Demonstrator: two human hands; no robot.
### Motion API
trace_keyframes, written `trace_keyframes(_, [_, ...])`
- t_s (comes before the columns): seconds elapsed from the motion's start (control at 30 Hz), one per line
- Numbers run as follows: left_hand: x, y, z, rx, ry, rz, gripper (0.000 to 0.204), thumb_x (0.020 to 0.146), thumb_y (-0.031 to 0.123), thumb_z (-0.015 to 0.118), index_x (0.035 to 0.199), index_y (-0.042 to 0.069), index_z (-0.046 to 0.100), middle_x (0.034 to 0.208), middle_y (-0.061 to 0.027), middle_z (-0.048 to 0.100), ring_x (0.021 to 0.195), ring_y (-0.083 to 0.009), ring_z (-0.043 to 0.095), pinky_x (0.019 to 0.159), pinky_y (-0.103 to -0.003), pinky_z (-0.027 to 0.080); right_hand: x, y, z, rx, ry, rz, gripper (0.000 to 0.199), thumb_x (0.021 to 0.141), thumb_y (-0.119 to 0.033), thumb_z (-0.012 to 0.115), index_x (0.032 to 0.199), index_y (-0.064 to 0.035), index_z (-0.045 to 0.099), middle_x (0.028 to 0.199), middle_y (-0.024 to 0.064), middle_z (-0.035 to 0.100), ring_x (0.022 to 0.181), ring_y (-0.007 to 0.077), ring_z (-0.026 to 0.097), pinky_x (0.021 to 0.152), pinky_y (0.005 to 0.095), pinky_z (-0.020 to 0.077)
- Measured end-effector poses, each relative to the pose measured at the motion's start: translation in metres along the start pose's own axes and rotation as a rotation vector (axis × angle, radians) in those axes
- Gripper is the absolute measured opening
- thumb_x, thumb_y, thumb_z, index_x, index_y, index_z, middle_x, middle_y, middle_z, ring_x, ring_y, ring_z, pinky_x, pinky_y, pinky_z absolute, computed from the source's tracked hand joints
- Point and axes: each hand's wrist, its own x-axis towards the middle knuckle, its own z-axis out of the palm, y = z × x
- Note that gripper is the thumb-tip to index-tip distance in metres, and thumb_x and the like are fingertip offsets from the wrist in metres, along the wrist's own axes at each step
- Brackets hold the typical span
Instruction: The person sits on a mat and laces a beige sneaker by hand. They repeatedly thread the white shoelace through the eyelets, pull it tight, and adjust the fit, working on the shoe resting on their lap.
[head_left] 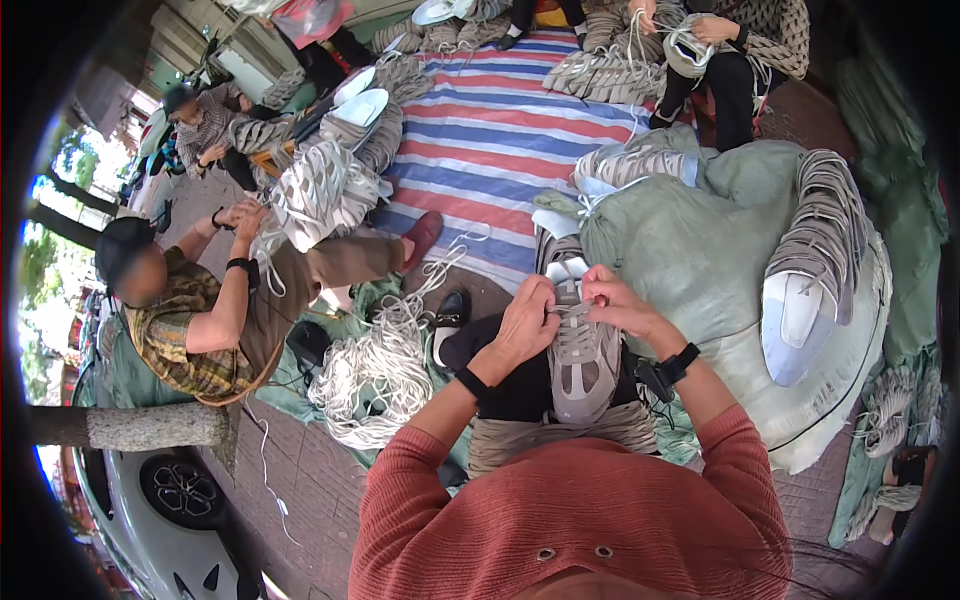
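We hold our left hand (528, 318) with its fingers curled shut on the left edge of a grey shoe upper (582, 370), close to its far end, while our right hand (620, 303) bends in at the right edge, its fingertips touching the lacing area; we cannot tell whether they are pinching a lace. The upper lies along our lap, rounded toe toward us, with a white tongue (566, 268) standing up past our fingers at the far end. We wear a black wristband (475, 385) on the left and a black watch (668, 370) on the right. Near on the left, a tangled heap of white laces (375, 385) spreads over the ground, and beyond it a person in a dark cap (128, 250) sits with 2 hands raised beside a bundle of uppers (325, 190). To our right we have a large pale green sack (690, 260), with a curved stack of uppers (815, 230) resting on it. Far ahead lies a striped sheet (480, 150); at its far right, a co-worker (715, 28) handles another laced upper (690, 48).
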Motion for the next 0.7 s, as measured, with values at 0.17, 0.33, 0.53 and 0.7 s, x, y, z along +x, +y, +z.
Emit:
trace_keyframes(0.17, [0.012,0.004,0.009,0.198,-0.02,-0.084,0.023,0.077,0.002,0.058,0.096,0.002,0.045,0.091,-0.0192,0.049,0.085,-0.0394,0.055,0.071,-0.047,0.049,0.003,0.001,0.036,-0.509,0.431,-0.14,0.016,0.074,-0.011,0.066,0.086,-0.0077,0.055,0.098,0.0099,0.05,0.078,0.0296,0.059,0.065,0.0407,0.0484])
trace_keyframes(0.33, [0.006,-0.005,0.006,0.361,-0.144,-0.005,0.02,0.083,0.003,0.053,0.103,0.001,0.052,0.096,-0.0162,0.054,0.084,-0.0353,0.061,0.069,-0.043,0.054,0.002,-0.006,0.04,-0.785,0.528,-0.237,0.026,0.079,-0.008,0.063,0.104,-0.0068,0.055,0.099,0.0125,0.057,0.085,0.0321,0.06,0.069,0.0446,0.0488])
trace_keyframes(0.53, [0.015,-0.005,-0.014,0.317,-0.325,0.165,0.027,0.079,-0.003,0.051,0.106,0.001,0.055,0.096,-0.0169,0.055,0.076,-0.0371,0.063,0.064,-0.044,0.054,-0.007,0.019,0.029,-0.851,0.323,-0.178,0.029,0.076,0.0,0.056,0.105,-0.0036,0.059,0.081,0.0164,0.062,0.078,0.0351,0.062,0.07,0.045,0.0501])
trace_keyframes(0.7, [0.011,-0.013,-0.017,0.061,-0.312,0.095,0.033,0.077,-0.01,0.05,0.107,0.001,0.058,0.1,-0.0171,0.054,0.089,-0.0398,0.058,0.075,-0.045,0.049,-0.004,-0.005,0.023,-0.7,0.209,0.009,0.03,0.079,-0.003,0.053,0.108,-0.0068,0.06,0.088,0.0201,0.066,0.082,0.039,0.064,0.075,0.0458,0.0507])
